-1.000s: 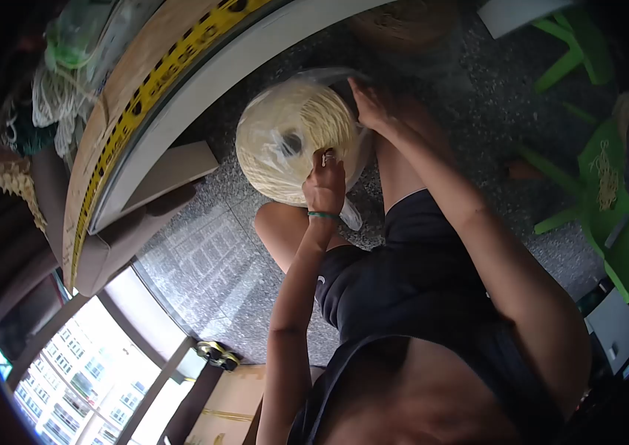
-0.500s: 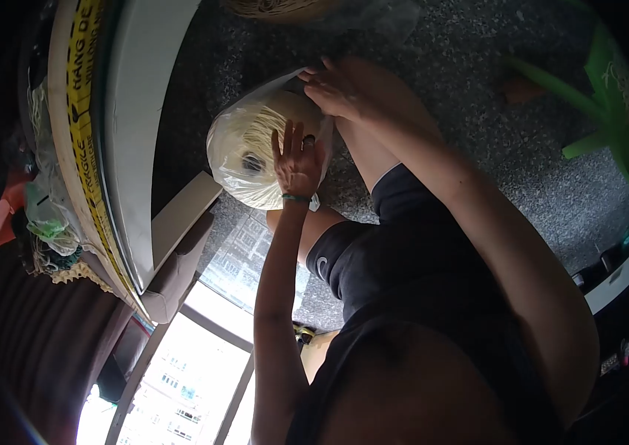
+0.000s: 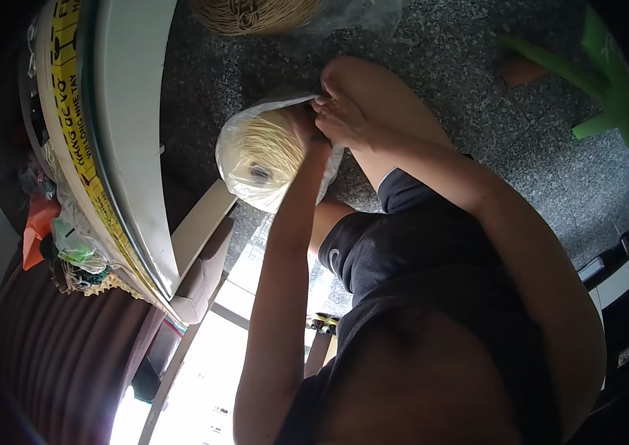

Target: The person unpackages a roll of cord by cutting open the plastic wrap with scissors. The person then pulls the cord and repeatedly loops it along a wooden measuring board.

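Head view: the dark speckled floor (image 3: 448, 67) spreads around the person's bent legs (image 3: 396, 111), and along its left edge runs a long pale panel (image 3: 132, 133) bordered by lettered yellow tape (image 3: 75, 130). At the floor's right edge stands a piece of green furniture (image 3: 615, 96), partly lost in the dark border. Between the panel and the legs, on the floor, is a translucent plastic bag (image 3: 226, 148), its mouth toward the hands, and inside it a round bundle of cream cord (image 3: 273, 137). A brown coil (image 3: 255, 16), cut off by the frame, lies at the floor's far edge with loose clear plastic (image 3: 362, 18) just beside it. The right hand (image 3: 340, 122) has its fingers bent and closed on the bag's rim, next to one leg. The left hand (image 3: 302, 122) is in shadow at the bag's mouth, partly hidden by the right one; whether it is open or gripping cannot be told. Smallest is the dark hole (image 3: 259, 173) in the cream cord
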A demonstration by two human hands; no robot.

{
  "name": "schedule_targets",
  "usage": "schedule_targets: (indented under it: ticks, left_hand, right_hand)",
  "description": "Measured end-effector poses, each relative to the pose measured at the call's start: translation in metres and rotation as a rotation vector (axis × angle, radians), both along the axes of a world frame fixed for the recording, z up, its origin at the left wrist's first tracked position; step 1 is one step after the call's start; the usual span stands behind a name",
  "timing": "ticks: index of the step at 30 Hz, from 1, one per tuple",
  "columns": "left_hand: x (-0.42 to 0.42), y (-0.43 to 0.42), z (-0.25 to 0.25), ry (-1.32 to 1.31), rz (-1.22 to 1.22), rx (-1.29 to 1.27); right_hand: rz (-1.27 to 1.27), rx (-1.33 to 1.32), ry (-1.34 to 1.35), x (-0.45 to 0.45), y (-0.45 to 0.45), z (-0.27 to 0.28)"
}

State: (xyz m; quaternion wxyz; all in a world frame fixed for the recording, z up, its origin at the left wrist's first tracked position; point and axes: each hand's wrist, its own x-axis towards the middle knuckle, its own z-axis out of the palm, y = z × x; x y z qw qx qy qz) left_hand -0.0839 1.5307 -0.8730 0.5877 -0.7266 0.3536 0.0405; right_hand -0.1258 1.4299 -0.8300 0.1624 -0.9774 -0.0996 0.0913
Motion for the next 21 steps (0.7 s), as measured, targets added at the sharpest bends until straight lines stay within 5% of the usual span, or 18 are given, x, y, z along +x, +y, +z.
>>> schedule_targets:
  ticks: [1,3,7,9,11,16,21]
  left_hand:
    - [-0.022,-0.011,0.014,0.208,0.107,-0.112]
    - [-0.056,0.04,-0.032,0.207,-0.032,-0.019]
    - [-0.104,0.1,-0.025,0.649,0.243,0.075]
    - [-0.109,0.121,-0.017,0.762,0.355,0.077]
    - [-0.107,0.131,-0.013,0.82,0.453,0.037]
    - [-0.107,0.14,-0.005,0.926,0.722,-0.158]
    - [-0.086,0.186,0.02,0.777,1.088,-0.673]
  right_hand:
    - [0.049,-0.003,0.067,-0.005,-0.003,0.008]
    - [0.084,0.045,-0.034,-0.022,0.018,-0.014]
    - [0.154,-0.309,-0.157,-0.05,0.053,-0.025]
    - [0.466,-0.173,-0.059,-0.045,0.049,-0.006]
    - [0.571,-0.195,-0.073,-0.045,0.033,0.026]
    - [0.471,-0.032,-0.134,-0.048,0.058,-0.039]
    - [0.445,0.037,0.083,-0.041,0.041,0.022]
